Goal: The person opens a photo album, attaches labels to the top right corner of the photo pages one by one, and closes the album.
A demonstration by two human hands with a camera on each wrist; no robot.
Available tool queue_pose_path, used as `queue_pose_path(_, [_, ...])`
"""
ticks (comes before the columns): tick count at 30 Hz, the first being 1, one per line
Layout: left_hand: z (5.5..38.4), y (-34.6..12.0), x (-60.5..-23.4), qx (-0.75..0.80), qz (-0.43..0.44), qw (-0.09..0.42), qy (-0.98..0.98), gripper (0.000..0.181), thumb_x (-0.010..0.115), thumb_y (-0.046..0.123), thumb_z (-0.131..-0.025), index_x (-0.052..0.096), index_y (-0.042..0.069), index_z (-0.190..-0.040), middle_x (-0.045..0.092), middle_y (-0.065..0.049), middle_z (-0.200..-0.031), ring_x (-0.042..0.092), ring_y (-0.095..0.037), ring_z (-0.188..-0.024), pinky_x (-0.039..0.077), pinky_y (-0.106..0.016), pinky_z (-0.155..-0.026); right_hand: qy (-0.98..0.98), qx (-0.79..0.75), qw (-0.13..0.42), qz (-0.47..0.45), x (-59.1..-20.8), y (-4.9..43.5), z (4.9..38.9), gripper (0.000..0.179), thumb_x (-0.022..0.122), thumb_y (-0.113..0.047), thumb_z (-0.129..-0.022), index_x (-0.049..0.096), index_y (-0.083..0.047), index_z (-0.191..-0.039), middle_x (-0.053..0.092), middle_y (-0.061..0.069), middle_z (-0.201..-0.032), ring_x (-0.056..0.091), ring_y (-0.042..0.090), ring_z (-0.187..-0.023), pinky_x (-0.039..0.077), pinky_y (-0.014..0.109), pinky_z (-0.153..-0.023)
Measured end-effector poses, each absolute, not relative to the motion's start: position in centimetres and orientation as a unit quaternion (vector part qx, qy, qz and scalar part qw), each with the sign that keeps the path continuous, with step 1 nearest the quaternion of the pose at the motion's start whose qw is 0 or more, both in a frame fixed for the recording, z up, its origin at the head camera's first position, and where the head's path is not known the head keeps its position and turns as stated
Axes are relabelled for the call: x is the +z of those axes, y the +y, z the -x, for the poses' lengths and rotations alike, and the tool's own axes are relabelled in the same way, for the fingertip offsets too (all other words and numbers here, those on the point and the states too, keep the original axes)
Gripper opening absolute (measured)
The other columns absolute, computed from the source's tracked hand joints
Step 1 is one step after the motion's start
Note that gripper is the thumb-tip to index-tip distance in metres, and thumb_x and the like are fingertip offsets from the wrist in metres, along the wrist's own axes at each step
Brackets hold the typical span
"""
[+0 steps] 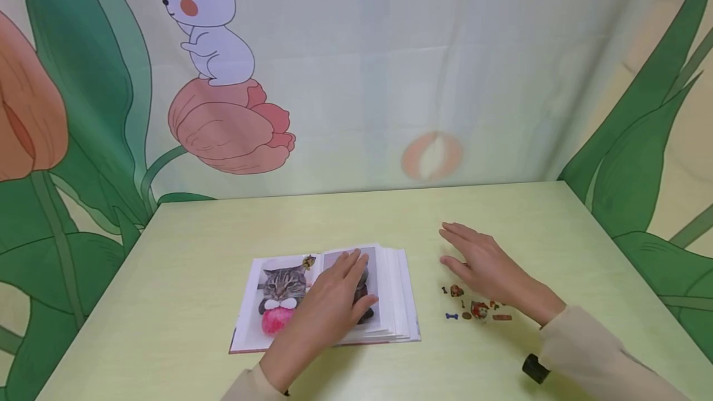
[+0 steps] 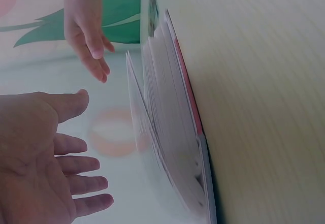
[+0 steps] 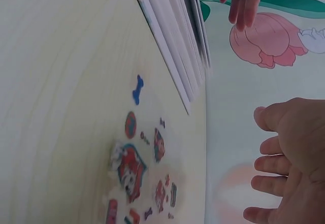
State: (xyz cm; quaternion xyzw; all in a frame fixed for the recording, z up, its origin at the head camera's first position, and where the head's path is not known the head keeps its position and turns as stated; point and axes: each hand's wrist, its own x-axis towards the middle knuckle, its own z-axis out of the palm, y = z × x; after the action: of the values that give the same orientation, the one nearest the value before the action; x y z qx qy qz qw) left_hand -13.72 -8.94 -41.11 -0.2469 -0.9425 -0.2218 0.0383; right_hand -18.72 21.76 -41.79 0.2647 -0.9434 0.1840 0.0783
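An open photo album (image 1: 412, 327) lies on the table, its left page showing a grey cat picture (image 1: 284, 283) with a pink ball. Over the right page my left hand (image 1: 328, 302) hovers with straight fingers, hiding much of a dark picture there. The left wrist view shows a gap between that hand (image 2: 40, 158) and the album's pages (image 2: 162, 97). My right hand (image 1: 484, 262) is held above the table right of the album, fingers extended and holding nothing. Below it lie several small colourful dog and bone stickers (image 1: 479, 310), some hidden by the hand.
The pale yellow-green table (image 1: 167, 302) reaches back to a printed curtain (image 1: 356, 79) with a rabbit and flowers. A small black object (image 1: 536, 369) is at my right sleeve.
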Motion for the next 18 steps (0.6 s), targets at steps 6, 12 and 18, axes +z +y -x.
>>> queue_pose_path(6, [13.8,-7.7,-41.2,-0.220,0.264,0.041,-0.938,0.068,0.071,0.032,-0.100,0.046,-0.003,-0.152,0.042,-0.024,-0.158,0.039,-0.044,-0.146,0.037,-0.056,-0.115,-0.947,0.187,0.071,-0.252,-42.2,23.1,18.3,0.055,0.067,-0.021,-0.102,0.051,0.007,-0.147,0.047,0.024,-0.154,0.043,0.043,-0.143,0.037,0.063,-0.112])
queue_pose_path(12, [13.7,-6.4,-41.2,-0.211,0.273,0.046,-0.937,0.067,0.073,0.030,-0.098,0.048,-0.003,-0.151,0.046,-0.024,-0.155,0.042,-0.043,-0.144,0.040,-0.058,-0.113,-0.947,0.191,0.076,-0.248,-42.5,24.1,17.8,0.054,0.068,-0.019,-0.102,0.052,0.007,-0.146,0.048,0.024,-0.153,0.044,0.043,-0.141,0.038,0.064,-0.111])
queue_pose_path(18, [13.5,-5.3,-41.1,-0.204,0.277,0.042,-0.938,0.065,0.070,0.032,-0.100,0.048,-0.002,-0.151,0.045,-0.023,-0.156,0.041,-0.041,-0.145,0.040,-0.057,-0.113,-0.946,0.192,0.083,-0.248,-42.7,25.0,17.5,0.052,0.068,-0.014,-0.100,0.053,0.008,-0.145,0.049,0.025,-0.152,0.046,0.044,-0.139,0.039,0.064,-0.110])
